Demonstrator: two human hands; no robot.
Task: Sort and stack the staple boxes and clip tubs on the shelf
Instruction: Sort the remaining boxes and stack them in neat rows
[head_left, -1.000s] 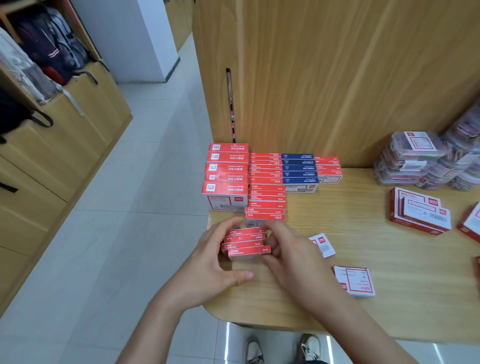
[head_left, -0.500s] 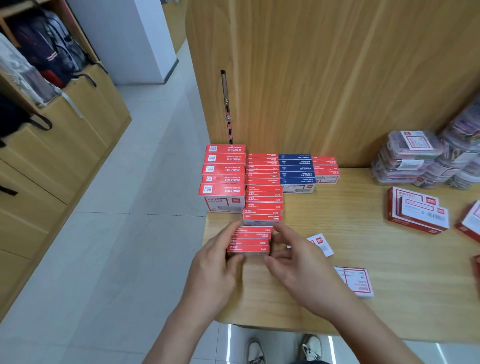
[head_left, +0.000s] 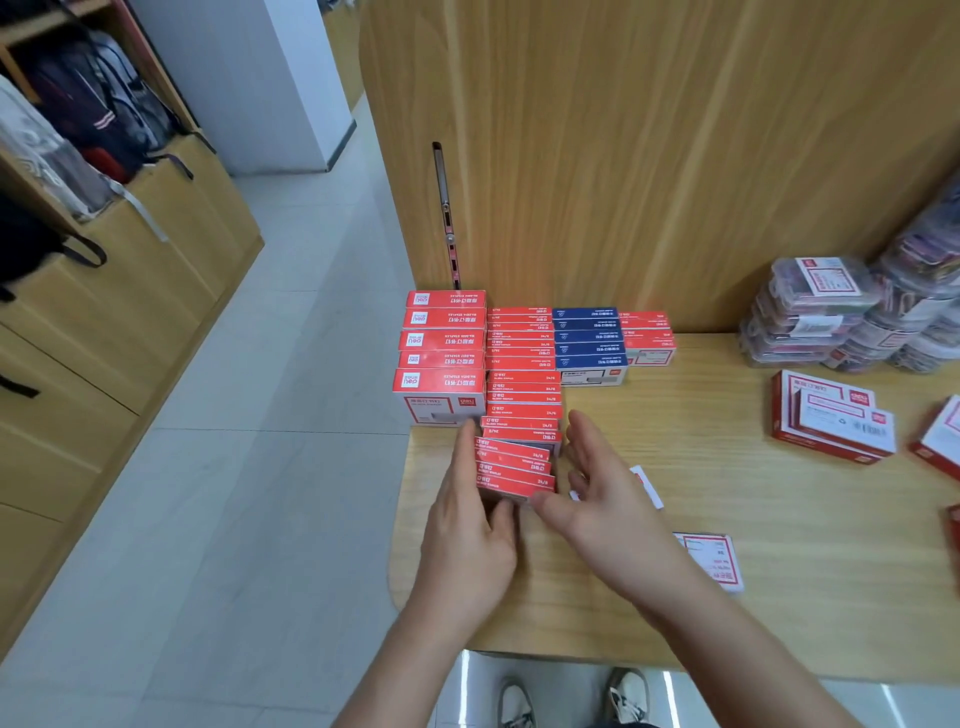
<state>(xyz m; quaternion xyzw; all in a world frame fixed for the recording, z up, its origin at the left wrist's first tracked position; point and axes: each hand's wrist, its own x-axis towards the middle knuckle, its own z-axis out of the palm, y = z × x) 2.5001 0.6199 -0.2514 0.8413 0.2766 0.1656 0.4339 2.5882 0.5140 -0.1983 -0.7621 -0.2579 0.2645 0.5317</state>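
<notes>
Staple boxes (head_left: 514, 470) in a short, skewed red stack sit at centre frame on the shelf (head_left: 753, 597), just at the near end of a long red row (head_left: 523, 384). Far left, bags (head_left: 88, 104) sit above wooden cabinets (head_left: 156, 270). At the shelf's left edge stands a tall stack (head_left: 444, 358) of bigger red boxes, the row just to its right. The left hand (head_left: 467, 540) lies with straight fingers flat against the short stack's left side, thumb on its near face; it is relaxed rather than clenched. The right hand (head_left: 608, 499) is spread loose, thumb tip touching the stack's near right corner, fingers apart from the boxes. Right of the row, against the back panel (head_left: 675, 156), stands a blue stack (head_left: 589, 343), then a lower red stack (head_left: 648, 338). A small white box (head_left: 649, 486) peeks from behind the right hand; a flat box (head_left: 709, 561) lies nearer. Farther right lie red-and-white packs (head_left: 831, 415), with clip tubs (head_left: 815, 306) piled at upper right. Shoes (head_left: 517, 704) show at the bottom edge.
</notes>
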